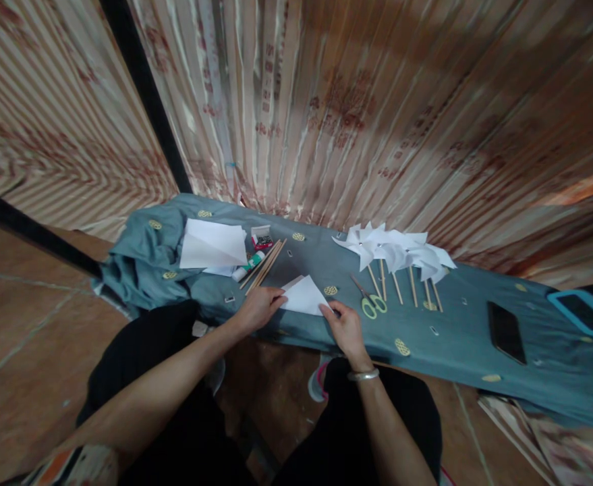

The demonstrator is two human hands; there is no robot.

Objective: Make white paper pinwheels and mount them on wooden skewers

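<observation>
A folded white paper triangle [305, 295] lies near the front edge of a table covered with a blue-grey cloth [458, 337]. My left hand [258, 307] presses on the paper's left edge with its fingers flat. At the paper's right corner, my right hand [345, 325] pinches the edge. Just right of that hand lie green-handled scissors [372, 302]. Several finished white paper pinwheels [397, 253] on wooden sticks lie further back on the right.
White paper sheets [213, 246] are stacked at the left, beside a bundle of wooden sticks [266, 264], a glue tube [248, 266] and a small pin box [262, 237]. A black phone [506, 331] and a blue-framed tablet [583, 312] lie at the right. A striped curtain hangs behind.
</observation>
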